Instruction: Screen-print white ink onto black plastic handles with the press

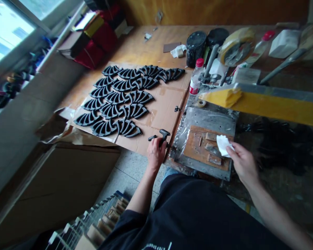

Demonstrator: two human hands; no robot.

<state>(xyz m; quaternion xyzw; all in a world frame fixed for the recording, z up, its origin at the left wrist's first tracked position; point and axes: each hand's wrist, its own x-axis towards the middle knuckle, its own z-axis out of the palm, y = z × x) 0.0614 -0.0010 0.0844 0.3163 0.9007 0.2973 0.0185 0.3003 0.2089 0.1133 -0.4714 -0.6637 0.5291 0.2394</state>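
My left hand [156, 152] is closed on a small black part [164, 133] at the near right corner of a cardboard sheet [163, 104]. Rows of black ribbed, fan-shaped pieces [114, 97] lie on that sheet. My right hand [242, 160] pinches a folded white cloth [223, 146] over the right side of a brown board [193, 147]. On the board are several small worn blocks [214, 159], and it rests on a grey metal plate [211, 118]. A tiny black part [176, 109] lies at the sheet's right edge.
A red-capped bottle [195, 78], a black tub [195, 48] and a tape roll [201, 103] stand behind the plate. A yellow and grey arm [271, 104] extends at the right. Dark pieces [281, 142] lie beneath it. A wire rack [86, 222] is at lower left.
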